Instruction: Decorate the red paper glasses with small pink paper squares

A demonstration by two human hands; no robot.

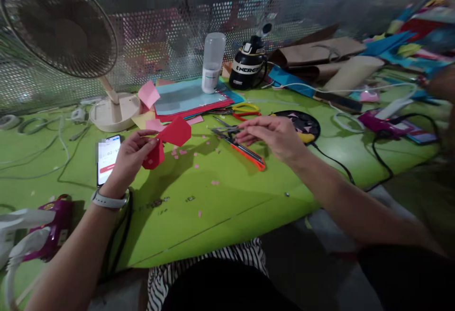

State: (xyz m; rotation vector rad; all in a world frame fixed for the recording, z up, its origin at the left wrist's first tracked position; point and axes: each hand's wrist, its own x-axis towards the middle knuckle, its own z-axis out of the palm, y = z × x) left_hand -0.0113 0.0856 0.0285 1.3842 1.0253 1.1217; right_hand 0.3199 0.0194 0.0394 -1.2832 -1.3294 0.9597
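My left hand (135, 154) pinches a folded, cut piece of red paper (176, 132) between thumb and fingers, above the table's left half. A second flap of it hangs below the fingertips. My right hand (272, 133) is at the dark-handled scissors (227, 131), its fingers loosely stretched out and their tips at the handles. Whether they touch is blurred. The scissors' blades are spread and point left. Just below them lies an orange utility knife (249, 155). Small pink paper scraps (183, 152) are scattered between my hands.
A lit phone (108, 159) lies beside my left wrist. Behind stand a fan (115, 112), a clear bottle (213, 62) and a black jug (245, 71). Coloured sheets (185, 97), a round black item (305, 122), power strips (53, 225) and cables surround the work area on the green table (227, 221).
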